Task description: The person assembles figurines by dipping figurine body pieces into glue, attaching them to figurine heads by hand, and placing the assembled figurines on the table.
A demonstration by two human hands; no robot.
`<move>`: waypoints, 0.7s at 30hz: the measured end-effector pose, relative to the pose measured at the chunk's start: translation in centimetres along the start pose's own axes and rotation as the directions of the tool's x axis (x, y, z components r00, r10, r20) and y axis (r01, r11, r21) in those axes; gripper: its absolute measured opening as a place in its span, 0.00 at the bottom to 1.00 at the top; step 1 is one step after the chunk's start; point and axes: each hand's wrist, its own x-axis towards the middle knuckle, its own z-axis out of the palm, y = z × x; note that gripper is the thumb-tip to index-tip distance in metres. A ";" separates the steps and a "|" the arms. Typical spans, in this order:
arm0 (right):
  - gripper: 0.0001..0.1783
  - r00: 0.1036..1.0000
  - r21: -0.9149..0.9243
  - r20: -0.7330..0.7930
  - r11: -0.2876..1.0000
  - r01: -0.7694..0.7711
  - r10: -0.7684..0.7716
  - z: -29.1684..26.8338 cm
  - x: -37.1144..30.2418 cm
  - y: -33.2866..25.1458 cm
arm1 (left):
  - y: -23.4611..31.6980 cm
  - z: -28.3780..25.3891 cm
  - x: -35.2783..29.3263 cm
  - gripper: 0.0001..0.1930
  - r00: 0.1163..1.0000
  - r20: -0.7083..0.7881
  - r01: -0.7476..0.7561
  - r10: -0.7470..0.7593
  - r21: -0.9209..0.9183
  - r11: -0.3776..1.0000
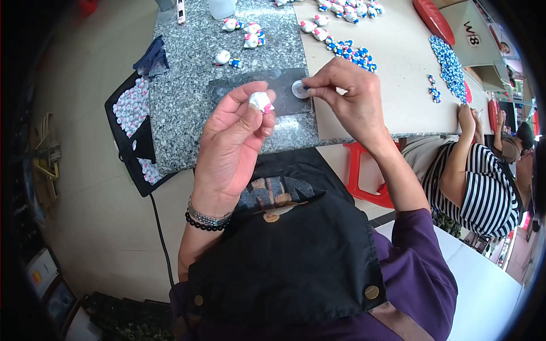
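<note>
white figurine (261,102) sits pinched in the left hand (232,136).

Left hand (232,133) palm-up, fingers (239,96) curled; right hand (354,88) pinching.

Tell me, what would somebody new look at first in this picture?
Probably the little white-and-pink piece in the grip of the left hand, up near the middle. Next might come the heap of tiny blue-and-white pieces on the pale tabletop at the upper right. The black-and-white striped top on another person, at the right, stands out too.
</note>
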 end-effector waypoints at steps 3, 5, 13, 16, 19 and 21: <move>0.09 0.993 0.111 -0.103 0.992 -0.053 0.064 -0.1 0.1 -0.3 | 0.1 0.0 -0.1 0.20 0.999 0.039 -0.010 0.009 0.018 1.000; 0.09 0.986 0.152 -0.144 0.987 -0.055 0.077 0.1 0.0 -0.1 | 0.2 0.3 0.0 0.20 0.999 0.041 -0.001 0.000 0.027 1.000; 0.07 0.889 0.719 0.043 0.603 -0.344 0.455 -0.1 0.1 -1.7 | -0.2 1.0 0.5 0.20 0.990 0.060 -0.138 0.127 0.261 0.955; 0.07 0.928 0.774 0.076 0.565 -0.285 0.364 0.3 0.1 -2.8 | -0.4 0.6 0.6 0.18 0.985 0.054 -0.170 0.163 0.418 0.892; 0.08 0.951 0.765 0.059 0.598 -0.238 0.303 0.7 -0.1 -3.0 | -0.4 0.7 0.8 0.15 0.978 0.068 -0.205 0.196 0.453 0.868; 0.08 0.956 0.741 0.047 0.632 -0.227 0.289 1.0 -0.2 -3.3 | -0.5 0.8 0.7 0.13 0.972 0.075 -0.228 0.221 0.516 0.826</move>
